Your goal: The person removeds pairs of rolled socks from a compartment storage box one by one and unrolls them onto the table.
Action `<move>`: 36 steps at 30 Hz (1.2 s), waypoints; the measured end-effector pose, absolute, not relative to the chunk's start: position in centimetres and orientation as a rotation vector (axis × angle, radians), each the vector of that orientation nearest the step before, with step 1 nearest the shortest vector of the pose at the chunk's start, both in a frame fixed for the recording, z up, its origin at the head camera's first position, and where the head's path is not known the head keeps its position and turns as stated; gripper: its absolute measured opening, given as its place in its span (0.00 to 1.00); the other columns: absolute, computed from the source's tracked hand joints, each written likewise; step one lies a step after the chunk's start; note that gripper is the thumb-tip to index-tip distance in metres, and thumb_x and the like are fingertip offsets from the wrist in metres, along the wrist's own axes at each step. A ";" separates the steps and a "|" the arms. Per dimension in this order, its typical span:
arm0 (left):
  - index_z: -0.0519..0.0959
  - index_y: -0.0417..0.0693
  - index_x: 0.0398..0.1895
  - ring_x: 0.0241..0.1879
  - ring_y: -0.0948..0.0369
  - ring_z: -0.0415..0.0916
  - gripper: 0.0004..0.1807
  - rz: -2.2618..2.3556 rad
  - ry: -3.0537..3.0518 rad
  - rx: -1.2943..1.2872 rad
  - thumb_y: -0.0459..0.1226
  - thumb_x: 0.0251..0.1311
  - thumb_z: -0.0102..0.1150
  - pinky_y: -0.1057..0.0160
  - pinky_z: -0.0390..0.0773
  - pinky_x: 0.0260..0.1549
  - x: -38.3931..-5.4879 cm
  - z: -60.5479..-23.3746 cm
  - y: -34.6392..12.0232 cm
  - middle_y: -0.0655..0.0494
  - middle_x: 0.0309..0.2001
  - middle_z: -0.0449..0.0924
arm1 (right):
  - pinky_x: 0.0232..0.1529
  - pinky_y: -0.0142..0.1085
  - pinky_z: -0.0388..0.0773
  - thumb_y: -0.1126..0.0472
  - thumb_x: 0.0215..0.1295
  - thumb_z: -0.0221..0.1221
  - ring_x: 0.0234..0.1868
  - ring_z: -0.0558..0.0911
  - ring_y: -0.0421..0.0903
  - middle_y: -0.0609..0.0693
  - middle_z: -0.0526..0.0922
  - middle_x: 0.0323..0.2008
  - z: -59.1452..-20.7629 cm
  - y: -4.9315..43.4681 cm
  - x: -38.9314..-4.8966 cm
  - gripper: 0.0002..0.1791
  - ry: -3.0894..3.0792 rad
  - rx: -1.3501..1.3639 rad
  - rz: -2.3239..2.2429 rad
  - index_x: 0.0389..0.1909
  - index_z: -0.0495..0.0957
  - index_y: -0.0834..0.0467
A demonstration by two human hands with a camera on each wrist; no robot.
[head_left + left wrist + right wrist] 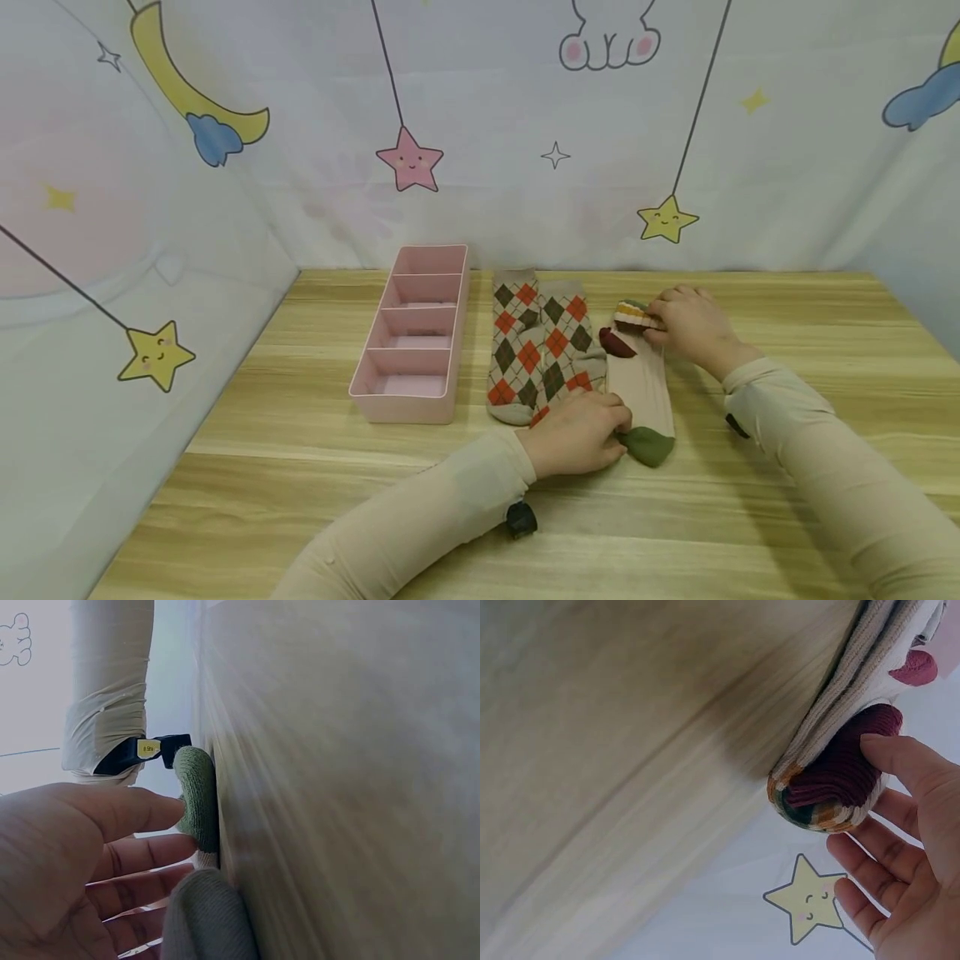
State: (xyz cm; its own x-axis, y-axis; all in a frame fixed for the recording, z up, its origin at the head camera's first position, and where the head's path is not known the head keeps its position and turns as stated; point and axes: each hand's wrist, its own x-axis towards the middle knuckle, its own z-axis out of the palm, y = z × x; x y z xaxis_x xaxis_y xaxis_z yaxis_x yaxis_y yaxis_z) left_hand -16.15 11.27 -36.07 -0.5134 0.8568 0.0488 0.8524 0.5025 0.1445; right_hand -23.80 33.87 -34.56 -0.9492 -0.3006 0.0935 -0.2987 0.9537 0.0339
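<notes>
A cream sock (637,387) with a green toe, maroon heel and striped cuff lies flat on the table, toe toward me. My right hand (693,329) holds its folded-over cuff end, thumb on the maroon ribbing (847,754) and fingers underneath. Several knitted layers show there in the right wrist view. At the near end, my left hand (577,433) pinches the edge of the green toe (198,799) between thumb and index finger; its other fingers are spread. Left of it lie two argyle socks (513,358), side by side, the right one (562,333) partly under my left hand.
A pink box (405,408) with several compartments stands left of the argyle socks. The wood-grain table (300,467) ends at the back against a white printed curtain (495,200). Black wrist-worn devices (521,518) hang below the sleeves.
</notes>
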 end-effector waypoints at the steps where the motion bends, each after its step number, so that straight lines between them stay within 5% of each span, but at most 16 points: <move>1: 0.81 0.57 0.40 0.42 0.68 0.78 0.09 0.235 2.696 1.535 0.47 0.59 0.62 0.70 0.70 0.40 -16.2 -36.1 11.3 0.66 0.41 0.80 | 0.60 0.58 0.65 0.55 0.60 0.63 0.56 0.73 0.62 0.62 0.80 0.50 -34.6 33.9 -23.8 0.20 -3.001 0.465 -0.030 0.48 0.79 0.63; 36: 0.81 0.58 0.39 0.41 0.69 0.78 0.09 0.223 2.723 1.573 0.48 0.58 0.63 0.71 0.70 0.37 -16.2 -36.3 11.2 0.66 0.41 0.81 | 0.50 0.55 0.66 0.64 0.62 0.60 0.46 0.75 0.61 0.62 0.81 0.40 -33.7 33.7 -25.5 0.09 -2.938 0.481 0.065 0.40 0.72 0.63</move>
